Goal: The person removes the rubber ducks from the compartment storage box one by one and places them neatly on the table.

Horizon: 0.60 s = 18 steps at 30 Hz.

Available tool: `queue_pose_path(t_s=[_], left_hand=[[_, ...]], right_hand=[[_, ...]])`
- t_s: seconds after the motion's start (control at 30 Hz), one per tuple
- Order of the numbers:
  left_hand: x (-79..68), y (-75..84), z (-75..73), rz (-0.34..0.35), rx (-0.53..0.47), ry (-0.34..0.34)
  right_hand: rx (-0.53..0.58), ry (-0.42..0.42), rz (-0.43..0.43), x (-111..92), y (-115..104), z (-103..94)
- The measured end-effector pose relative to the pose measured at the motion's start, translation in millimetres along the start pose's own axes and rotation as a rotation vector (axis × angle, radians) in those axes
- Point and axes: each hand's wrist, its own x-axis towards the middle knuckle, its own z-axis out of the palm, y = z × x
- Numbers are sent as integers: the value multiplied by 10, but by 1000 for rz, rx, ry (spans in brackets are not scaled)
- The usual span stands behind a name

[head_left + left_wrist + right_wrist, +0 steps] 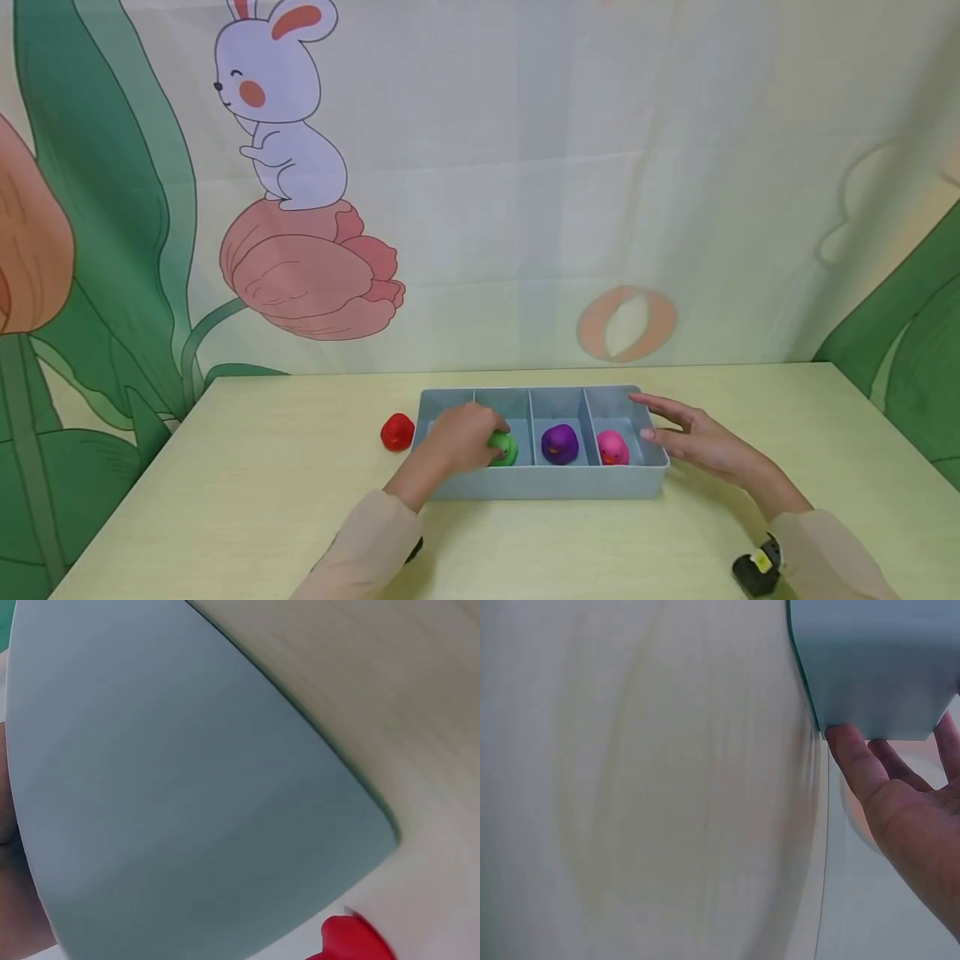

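A grey-blue divided tray (540, 483) with several compartments in a row stands on the table. My left hand (467, 433) reaches over its front wall and grips a green toy duck (510, 451) in the second compartment from the left. A purple toy duck (560, 445) sits in the third compartment and a pink toy duck (612, 448) in the rightmost one. At the tray's right end is my right hand (701, 437), fingers spread and extended, fingertips right at the end wall in the right wrist view. My left hand partly hides the leftmost compartment.
A red toy (397, 432) lies on the table (262, 483) just left of the tray. Behind the table's back edge hangs a printed curtain (480, 208) with a rabbit and flowers. A black wrist camera (757, 568) shows below the right sleeve.
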Motion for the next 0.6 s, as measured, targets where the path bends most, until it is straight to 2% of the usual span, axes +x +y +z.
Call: queue_pose_path(t_s=[0.37, 0.6], left_hand=[[-77, -52, -35, -30, -181, 39], [-163, -83, -121, 22, -312, 99]], right_hand=[[0, 9, 19, 7, 0, 10], [-3, 7, 7, 5, 8, -1]])
